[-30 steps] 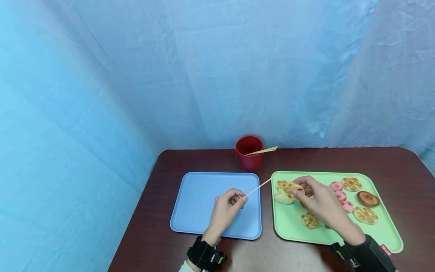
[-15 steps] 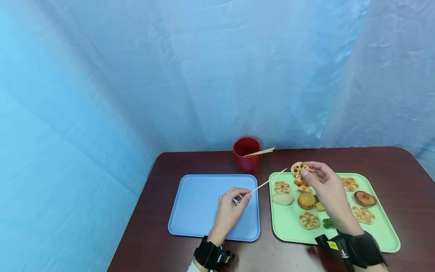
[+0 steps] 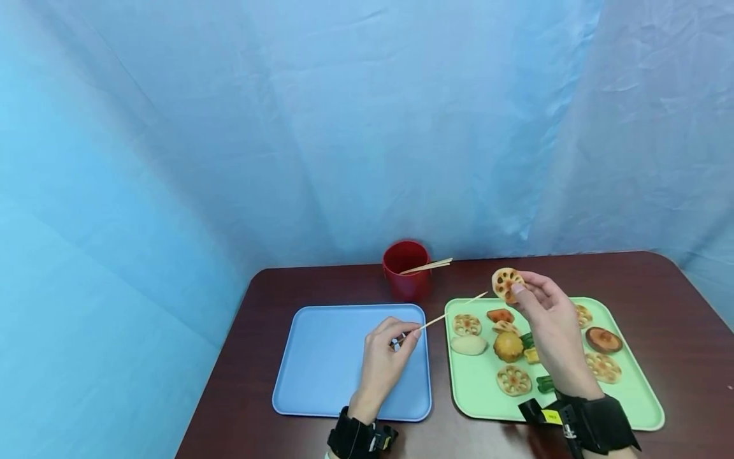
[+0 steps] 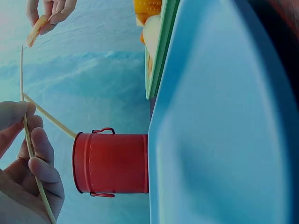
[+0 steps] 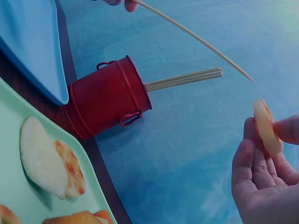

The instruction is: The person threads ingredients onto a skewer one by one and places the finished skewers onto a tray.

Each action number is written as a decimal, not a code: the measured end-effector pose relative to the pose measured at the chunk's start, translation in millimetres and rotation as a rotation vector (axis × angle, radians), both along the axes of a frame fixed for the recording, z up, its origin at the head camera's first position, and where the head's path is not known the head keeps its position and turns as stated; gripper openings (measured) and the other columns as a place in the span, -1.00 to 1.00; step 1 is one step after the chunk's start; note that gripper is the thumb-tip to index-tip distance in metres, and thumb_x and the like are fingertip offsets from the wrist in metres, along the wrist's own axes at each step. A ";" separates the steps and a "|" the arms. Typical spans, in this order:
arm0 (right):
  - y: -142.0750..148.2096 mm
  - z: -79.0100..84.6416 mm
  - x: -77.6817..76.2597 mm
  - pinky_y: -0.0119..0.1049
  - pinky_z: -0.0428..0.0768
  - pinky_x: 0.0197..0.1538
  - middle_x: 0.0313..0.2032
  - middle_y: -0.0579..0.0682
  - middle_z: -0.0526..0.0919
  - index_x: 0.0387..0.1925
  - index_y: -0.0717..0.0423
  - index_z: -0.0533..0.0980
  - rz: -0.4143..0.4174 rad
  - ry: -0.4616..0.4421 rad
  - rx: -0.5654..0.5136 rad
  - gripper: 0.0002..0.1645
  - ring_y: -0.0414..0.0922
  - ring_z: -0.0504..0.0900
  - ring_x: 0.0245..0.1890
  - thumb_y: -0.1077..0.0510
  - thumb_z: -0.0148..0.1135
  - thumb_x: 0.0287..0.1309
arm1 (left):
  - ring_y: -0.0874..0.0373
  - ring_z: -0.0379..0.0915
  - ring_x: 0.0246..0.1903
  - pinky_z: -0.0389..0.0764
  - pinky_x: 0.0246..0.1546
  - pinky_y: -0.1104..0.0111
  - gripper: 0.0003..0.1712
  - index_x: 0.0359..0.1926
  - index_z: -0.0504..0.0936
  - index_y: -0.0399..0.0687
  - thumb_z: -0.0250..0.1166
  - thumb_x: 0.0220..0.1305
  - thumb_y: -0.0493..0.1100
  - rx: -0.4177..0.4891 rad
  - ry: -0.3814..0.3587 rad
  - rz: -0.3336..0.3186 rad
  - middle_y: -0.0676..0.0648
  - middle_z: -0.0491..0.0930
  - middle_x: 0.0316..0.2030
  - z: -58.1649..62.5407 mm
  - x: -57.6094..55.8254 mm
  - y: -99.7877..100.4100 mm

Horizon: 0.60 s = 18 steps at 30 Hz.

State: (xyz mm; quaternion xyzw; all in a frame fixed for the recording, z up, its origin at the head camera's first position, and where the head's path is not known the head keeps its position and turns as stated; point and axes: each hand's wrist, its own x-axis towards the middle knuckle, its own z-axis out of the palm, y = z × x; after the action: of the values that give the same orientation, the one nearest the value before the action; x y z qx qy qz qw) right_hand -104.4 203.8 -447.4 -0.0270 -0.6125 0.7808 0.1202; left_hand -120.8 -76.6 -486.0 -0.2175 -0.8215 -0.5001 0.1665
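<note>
My left hand (image 3: 387,357) pinches a thin wooden skewer (image 3: 453,312) over the blue tray, its pointed end slanting up to the right. A browned lotus root slice (image 3: 507,284) is held between thumb and fingers of my right hand (image 3: 550,319), above the back edge of the green tray. In the right wrist view the skewer's tip (image 5: 252,80) stands a short gap away from the lotus root slice (image 5: 267,128), which is turned edge-on there. The left wrist view shows the skewer (image 4: 29,135) running down across the palm between curled fingers.
The green tray (image 3: 642,417) bears more lotus slices (image 3: 513,380), a pale oval piece (image 3: 468,345), a round yellow-brown piece (image 3: 508,347) and a mushroom-like brown piece (image 3: 603,340). The blue tray (image 3: 321,357) lies left of it. Behind stands a red bucket (image 3: 406,287) with several skewers (image 3: 430,266).
My right hand has lifted the lotus root slice off the green tray, up and toward the back. The left hand keeps its grip on the skewer, nearly in place. The head view has tilted slightly.
</note>
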 end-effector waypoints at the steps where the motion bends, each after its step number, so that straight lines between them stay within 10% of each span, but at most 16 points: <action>1: -0.3 0.3 -0.3 -0.43 0.62 0.05 0.01 -0.01 0.57 0.29 0.19 0.40 0.001 0.012 -0.050 -0.52 -0.21 0.63 0.00 0.13 0.25 0.46 | 0.33 0.50 -0.38 0.51 -0.46 0.43 -0.88 -0.13 0.84 0.02 0.41 0.37 -0.17 -0.002 -0.001 -0.004 0.17 0.65 -0.33 0.6 0.6 -0.6; 18: -0.6 10.7 7.5 -0.39 0.64 0.02 0.01 -0.07 0.59 0.26 0.16 0.39 0.058 0.002 -0.099 -0.58 -0.20 0.67 -0.06 0.17 0.22 0.47 | 0.35 0.51 -0.37 0.58 -0.44 0.34 -0.87 -0.11 0.84 0.06 0.40 0.39 -0.14 -0.022 -0.028 -0.027 0.17 0.66 -0.34 4.3 5.9 3.0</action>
State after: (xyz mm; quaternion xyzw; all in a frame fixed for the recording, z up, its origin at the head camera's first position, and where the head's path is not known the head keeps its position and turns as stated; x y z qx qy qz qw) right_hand -97.0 203.2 -436.7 -0.0145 -0.5733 0.8135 0.0967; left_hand -114.9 -73.5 -481.8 -0.2234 -0.8262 -0.4961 0.1458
